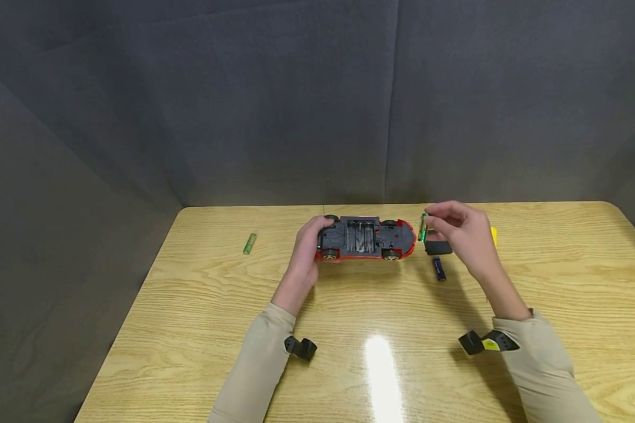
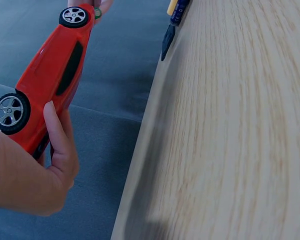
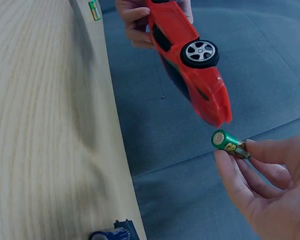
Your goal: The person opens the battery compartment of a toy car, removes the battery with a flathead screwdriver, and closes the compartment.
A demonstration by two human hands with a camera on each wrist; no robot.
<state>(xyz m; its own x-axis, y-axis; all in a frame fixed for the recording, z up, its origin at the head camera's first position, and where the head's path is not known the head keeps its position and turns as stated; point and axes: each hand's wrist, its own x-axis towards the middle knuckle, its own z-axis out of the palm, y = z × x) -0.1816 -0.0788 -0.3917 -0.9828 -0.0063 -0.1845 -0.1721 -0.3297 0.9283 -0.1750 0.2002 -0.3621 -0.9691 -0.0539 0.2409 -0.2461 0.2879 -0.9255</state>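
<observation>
My left hand grips the rear end of a red toy car, held above the table with its dark underside facing up in the head view. A battery compartment lies uncovered in the middle of that underside; whether any cell sits in it I cannot tell. Just off the car's nose, my right hand pinches a green battery between thumb and fingers. The battery and the car look slightly apart in the right wrist view.
Another green battery lies on the wooden table at the left. Below my right hand are a dark blue battery and a black plastic piece. Something yellow shows partly behind that hand. A grey curtain hangs behind the table.
</observation>
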